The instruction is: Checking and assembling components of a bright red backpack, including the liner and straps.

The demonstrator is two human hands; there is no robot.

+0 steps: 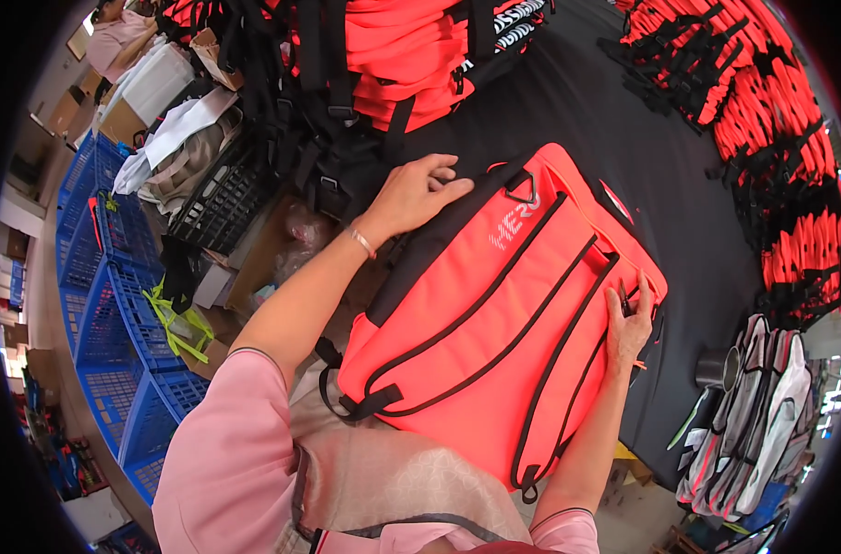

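Observation:
A bright coral-red backpack (476, 342) with black piping and shoulder straps lies tilted in front of me, its strap side up. Its lower end is near my lap and its upper end lies on the black table cover. My left hand (418, 196) hovers at the upper left side of the pack, thumb apart and fingers loosely bent, nothing seen in it. At the upper right edge rests my right hand (629, 323), with a small dark tool (631, 297) partly hidden between thumb and fingers. A short orange bit shows beside that wrist.
Stacked red-and-black backpacks (406, 55) stand at the far side, with more piled along the right (780, 120). Blue plastic crates (115, 323) and a black crate (222, 198) line the left. Grey bags (748, 415) hang at the lower right. Another person (120, 42) is far left.

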